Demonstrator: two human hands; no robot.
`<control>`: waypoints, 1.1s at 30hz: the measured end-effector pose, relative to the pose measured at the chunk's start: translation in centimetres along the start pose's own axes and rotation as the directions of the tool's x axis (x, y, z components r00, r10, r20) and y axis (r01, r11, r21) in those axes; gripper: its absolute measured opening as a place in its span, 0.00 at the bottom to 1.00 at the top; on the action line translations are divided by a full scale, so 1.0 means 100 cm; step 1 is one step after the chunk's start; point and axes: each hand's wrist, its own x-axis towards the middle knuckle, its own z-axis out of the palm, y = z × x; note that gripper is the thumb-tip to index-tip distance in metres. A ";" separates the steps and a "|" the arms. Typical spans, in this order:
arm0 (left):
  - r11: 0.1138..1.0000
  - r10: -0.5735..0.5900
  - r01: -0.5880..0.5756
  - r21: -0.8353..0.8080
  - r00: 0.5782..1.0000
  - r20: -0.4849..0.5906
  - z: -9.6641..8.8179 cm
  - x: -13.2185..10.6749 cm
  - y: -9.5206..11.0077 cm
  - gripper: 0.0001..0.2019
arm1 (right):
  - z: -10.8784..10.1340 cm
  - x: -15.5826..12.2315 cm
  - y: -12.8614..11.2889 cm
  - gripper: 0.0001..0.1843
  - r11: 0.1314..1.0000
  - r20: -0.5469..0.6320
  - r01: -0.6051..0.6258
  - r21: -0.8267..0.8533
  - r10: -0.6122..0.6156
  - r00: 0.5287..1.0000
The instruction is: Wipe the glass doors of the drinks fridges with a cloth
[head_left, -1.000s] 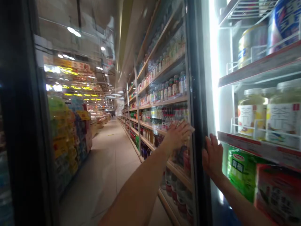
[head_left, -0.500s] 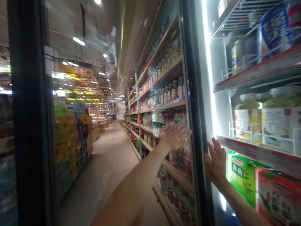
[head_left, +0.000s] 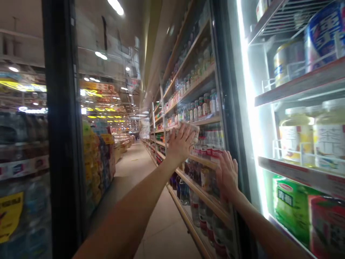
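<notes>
My left hand [head_left: 181,144] presses a pale cloth [head_left: 195,132] flat against the glass door [head_left: 129,93], its fingers spread over the cloth. The cloth's edge shows past the fingertips. Lower and to the right, my right hand [head_left: 228,174] lies open near the door's dark edge frame [head_left: 229,90], fingers stretched upward, with nothing visible in it. It appears to touch the glass next to that frame. The door stands open, and shelves of bottles show through or in its glass.
To the right is the lit cooler with bottled tea [head_left: 298,136], green cartons [head_left: 287,201] and red cartons [head_left: 327,223] on shelves [head_left: 299,172]. A dark door frame bar [head_left: 60,126] stands on the left. Stacked packs of bottles [head_left: 24,187] lie beyond it.
My left hand has slid the cloth left and upward across the glass. My right hand has shifted left from the frame's cooler side onto the glass side. The view has turned slightly left.
</notes>
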 end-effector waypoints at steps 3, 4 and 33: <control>0.961 0.275 -0.275 -0.022 0.961 0.038 0.002 -0.039 0.006 0.26 | 0.010 0.006 -0.005 0.31 1.000 0.000 0.006 0.007 -0.006 1.000; 0.928 0.372 -0.370 -0.035 0.927 0.049 0.002 -0.052 0.007 0.25 | 0.013 0.007 -0.006 0.31 1.000 0.004 0.012 0.010 -0.012 1.000; 0.983 0.002 -0.011 0.181 0.999 0.049 -0.074 -0.168 -0.117 0.25 | 0.041 0.024 -0.091 0.34 0.974 -0.037 0.190 0.121 -0.186 0.982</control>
